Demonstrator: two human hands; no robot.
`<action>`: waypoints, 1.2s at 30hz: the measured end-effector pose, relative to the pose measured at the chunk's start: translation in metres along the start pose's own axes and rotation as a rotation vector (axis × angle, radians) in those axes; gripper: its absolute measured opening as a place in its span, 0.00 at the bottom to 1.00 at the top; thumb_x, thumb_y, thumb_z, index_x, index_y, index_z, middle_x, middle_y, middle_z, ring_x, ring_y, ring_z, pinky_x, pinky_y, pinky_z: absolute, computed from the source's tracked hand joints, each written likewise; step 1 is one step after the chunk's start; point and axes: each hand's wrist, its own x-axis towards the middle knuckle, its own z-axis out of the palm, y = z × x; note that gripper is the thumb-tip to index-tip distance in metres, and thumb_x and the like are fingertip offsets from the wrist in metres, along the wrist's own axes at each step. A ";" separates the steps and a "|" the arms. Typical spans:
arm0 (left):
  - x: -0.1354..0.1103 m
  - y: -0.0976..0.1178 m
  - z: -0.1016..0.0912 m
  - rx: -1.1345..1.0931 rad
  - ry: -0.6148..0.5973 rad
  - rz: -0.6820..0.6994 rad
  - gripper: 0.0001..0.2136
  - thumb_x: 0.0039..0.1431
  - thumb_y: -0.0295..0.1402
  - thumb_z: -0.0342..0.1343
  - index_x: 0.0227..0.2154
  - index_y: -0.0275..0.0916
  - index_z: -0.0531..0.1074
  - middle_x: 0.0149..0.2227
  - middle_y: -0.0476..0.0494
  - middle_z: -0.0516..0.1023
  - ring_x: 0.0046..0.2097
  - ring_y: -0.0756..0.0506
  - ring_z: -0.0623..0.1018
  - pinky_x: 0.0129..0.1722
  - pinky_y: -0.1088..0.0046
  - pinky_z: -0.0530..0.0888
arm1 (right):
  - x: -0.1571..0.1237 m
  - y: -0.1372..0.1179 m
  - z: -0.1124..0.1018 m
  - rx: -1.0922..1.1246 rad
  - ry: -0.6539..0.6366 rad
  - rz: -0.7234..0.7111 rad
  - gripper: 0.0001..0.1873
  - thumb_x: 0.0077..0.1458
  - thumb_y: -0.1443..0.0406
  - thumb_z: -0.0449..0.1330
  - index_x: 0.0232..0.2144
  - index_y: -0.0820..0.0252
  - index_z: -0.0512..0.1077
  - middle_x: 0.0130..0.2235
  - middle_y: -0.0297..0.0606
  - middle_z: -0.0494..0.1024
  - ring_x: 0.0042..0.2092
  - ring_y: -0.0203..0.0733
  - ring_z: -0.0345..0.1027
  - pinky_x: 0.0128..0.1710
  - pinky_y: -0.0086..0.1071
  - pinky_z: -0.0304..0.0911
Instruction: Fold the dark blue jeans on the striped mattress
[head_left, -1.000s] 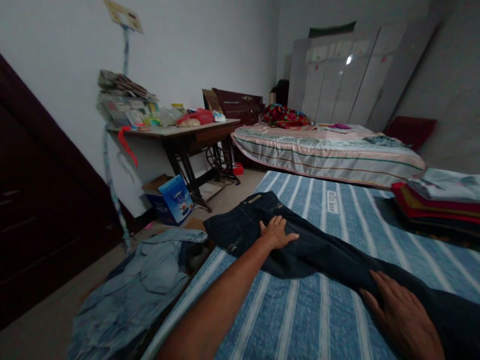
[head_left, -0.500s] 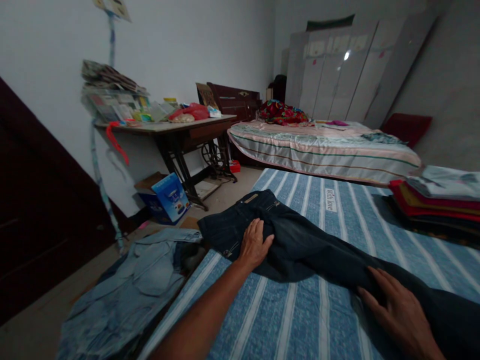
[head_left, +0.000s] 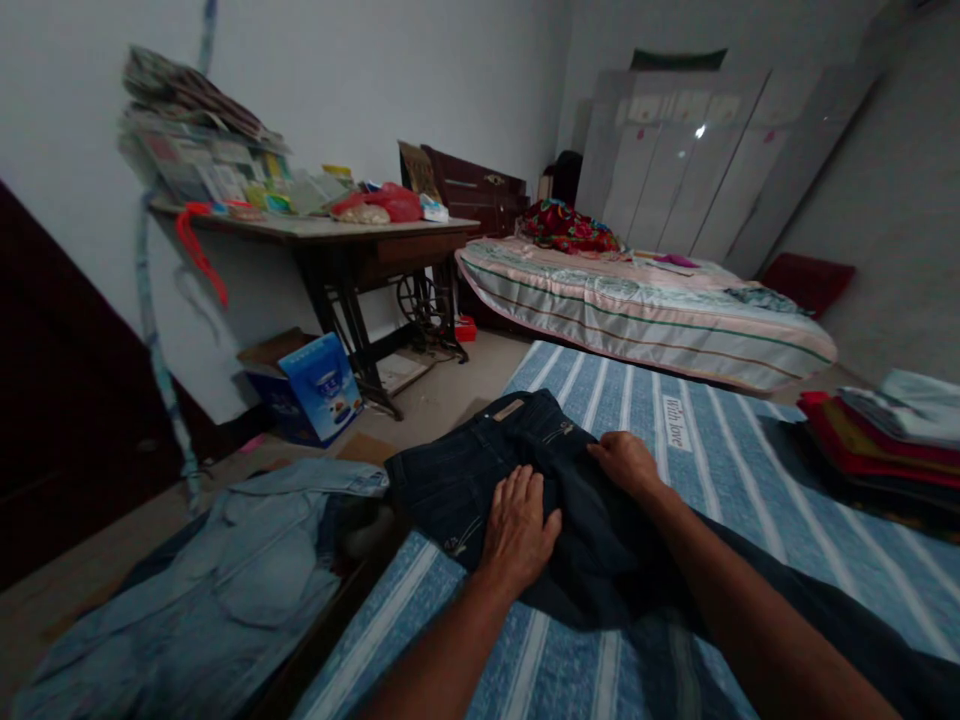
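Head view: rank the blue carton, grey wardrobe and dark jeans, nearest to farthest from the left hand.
1. Dark jeans: under the left hand.
2. Blue carton: on the floor, to its left.
3. Grey wardrobe: far back, beyond the bed.

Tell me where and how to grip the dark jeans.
Probably by the waistband of the dark jeans, from the left: it lies spread out and seems to overhang the edge of the striped cover there, leaving room to reach beneath.

Trousers (head_left: 600, 545) lie on the sheet (head_left: 739, 465), a loose garment (head_left: 247, 570) to their left, a clothes stack (head_left: 885, 440) to their right; behind the sheet stands a bed (head_left: 637, 305), behind that a wardrobe (head_left: 675, 180).
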 end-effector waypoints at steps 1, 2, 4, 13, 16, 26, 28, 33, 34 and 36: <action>0.000 0.000 0.000 0.002 -0.002 -0.003 0.23 0.58 0.36 0.48 0.56 0.32 0.60 0.60 0.34 0.60 0.62 0.39 0.59 0.60 0.56 0.57 | 0.001 0.002 0.002 -0.034 0.030 -0.017 0.16 0.60 0.56 0.49 0.33 0.58 0.73 0.35 0.43 0.76 0.40 0.46 0.71 0.34 0.31 0.59; 0.000 0.000 0.001 0.002 -0.006 -0.002 0.24 0.59 0.37 0.47 0.57 0.32 0.59 0.61 0.35 0.59 0.62 0.39 0.58 0.60 0.56 0.56 | 0.002 0.007 0.004 -0.086 0.075 -0.022 0.17 0.61 0.56 0.48 0.36 0.58 0.72 0.35 0.44 0.76 0.40 0.47 0.70 0.34 0.32 0.59; 0.000 0.001 0.001 -0.006 -0.024 0.018 0.25 0.60 0.40 0.46 0.58 0.34 0.57 0.62 0.37 0.57 0.63 0.40 0.55 0.61 0.56 0.55 | 0.005 0.018 0.008 -0.225 0.146 -0.011 0.19 0.64 0.55 0.44 0.41 0.59 0.69 0.34 0.46 0.76 0.39 0.48 0.71 0.34 0.33 0.58; 0.004 0.001 0.005 0.002 -0.124 0.044 0.35 0.55 0.53 0.46 0.61 0.36 0.53 0.65 0.34 0.49 0.65 0.36 0.47 0.61 0.51 0.51 | 0.015 0.039 0.028 -0.349 0.123 -0.057 0.17 0.65 0.58 0.43 0.40 0.62 0.67 0.32 0.45 0.75 0.36 0.47 0.71 0.33 0.33 0.58; 0.004 0.002 0.003 -0.008 -0.151 0.035 0.38 0.53 0.55 0.48 0.61 0.36 0.53 0.65 0.33 0.48 0.65 0.35 0.46 0.61 0.50 0.51 | 0.009 0.023 0.016 -0.345 0.196 -0.067 0.16 0.64 0.60 0.43 0.40 0.64 0.67 0.36 0.48 0.74 0.39 0.48 0.69 0.37 0.36 0.59; 0.000 0.002 0.010 -0.002 -0.192 0.052 0.48 0.47 0.62 0.45 0.62 0.28 0.48 0.65 0.29 0.45 0.66 0.35 0.43 0.62 0.50 0.43 | -0.004 0.008 0.059 -0.102 0.074 -0.468 0.25 0.64 0.57 0.44 0.58 0.64 0.58 0.59 0.48 0.59 0.60 0.48 0.50 0.55 0.42 0.50; 0.000 0.003 0.009 -0.006 -0.197 0.054 0.50 0.45 0.63 0.44 0.62 0.28 0.48 0.65 0.29 0.44 0.66 0.35 0.42 0.62 0.50 0.42 | 0.004 0.027 0.063 -0.131 0.055 -0.401 0.25 0.65 0.56 0.42 0.59 0.62 0.55 0.61 0.46 0.56 0.61 0.51 0.47 0.56 0.46 0.48; 0.001 0.005 0.005 -0.006 -0.232 0.033 0.50 0.44 0.63 0.47 0.62 0.28 0.48 0.65 0.29 0.44 0.66 0.35 0.42 0.62 0.49 0.42 | -0.005 0.030 0.053 -0.177 0.220 -0.325 0.20 0.63 0.65 0.44 0.55 0.67 0.60 0.56 0.51 0.63 0.56 0.49 0.56 0.54 0.43 0.51; 0.001 0.005 0.005 -0.003 -0.236 0.034 0.50 0.44 0.63 0.47 0.62 0.28 0.49 0.65 0.29 0.44 0.66 0.35 0.42 0.62 0.49 0.42 | -0.012 0.025 0.052 -0.165 0.252 -0.340 0.20 0.62 0.67 0.45 0.55 0.67 0.60 0.56 0.51 0.63 0.56 0.48 0.56 0.54 0.41 0.51; 0.003 0.004 0.004 0.014 -0.236 0.044 0.49 0.44 0.63 0.47 0.62 0.29 0.49 0.65 0.30 0.44 0.66 0.35 0.43 0.62 0.50 0.42 | -0.029 0.017 0.048 -0.130 0.238 -0.424 0.19 0.62 0.67 0.44 0.54 0.65 0.62 0.55 0.49 0.64 0.56 0.45 0.57 0.54 0.38 0.53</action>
